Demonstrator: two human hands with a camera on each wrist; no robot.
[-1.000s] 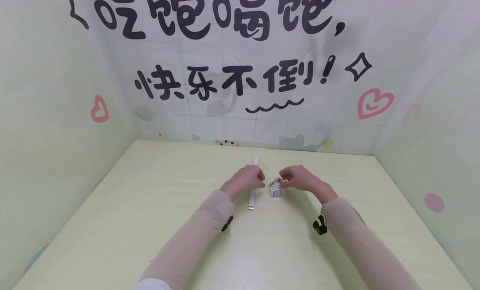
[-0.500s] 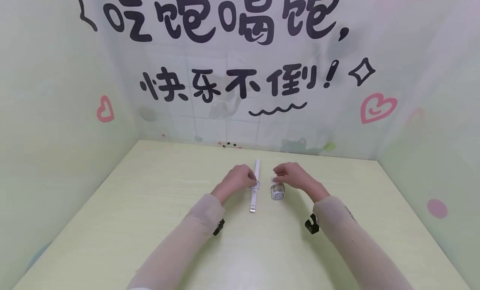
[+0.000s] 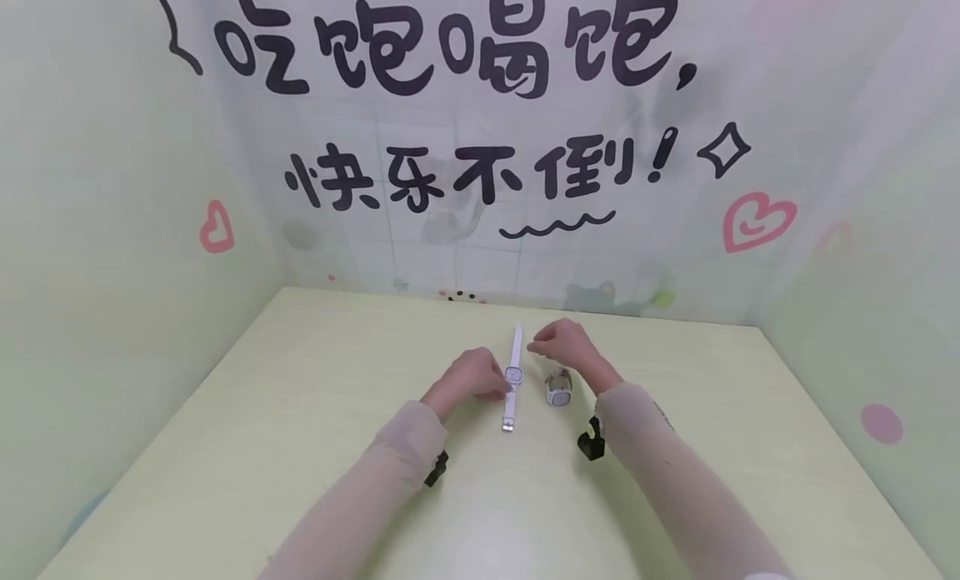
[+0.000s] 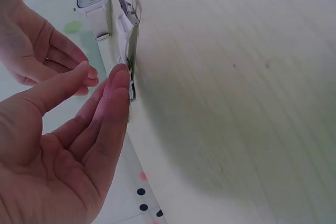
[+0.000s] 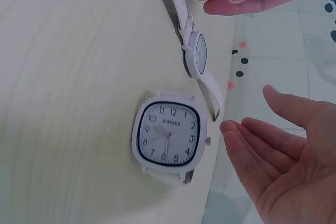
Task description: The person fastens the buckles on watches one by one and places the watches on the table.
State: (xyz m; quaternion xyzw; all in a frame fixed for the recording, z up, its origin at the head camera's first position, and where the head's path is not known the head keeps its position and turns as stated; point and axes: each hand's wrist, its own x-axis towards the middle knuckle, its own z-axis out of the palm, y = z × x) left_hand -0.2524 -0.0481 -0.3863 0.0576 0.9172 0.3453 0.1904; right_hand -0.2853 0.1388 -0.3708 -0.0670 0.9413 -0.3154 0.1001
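A white watch [image 3: 513, 375] lies with its strap stretched out flat on the table, its buckle end toward me. Fingertips of my left hand [image 3: 472, 373] touch or hover by its near strap; in the left wrist view the thumb stands apart from the fingers. To the right, a second white watch [image 3: 559, 388] sits with its strap closed in a loop; its square numbered dial [image 5: 169, 134] shows plainly in the right wrist view. My right hand [image 3: 564, 344] is above and behind the looped watch, beside the flat watch's far strap, its fingers extended and holding nothing.
The pale wooden table [image 3: 337, 355] ends at a printed back wall [image 3: 420, 255] with large black characters. Printed side panels [image 3: 840, 355] enclose it left and right. A black wrist mount [image 3: 592, 440] hangs under the right sleeve.
My left hand has shifted from the flat watch's dial to its near strap, uncovering the dial. My right hand has moved left, off the looped watch, toward the flat watch's far end.
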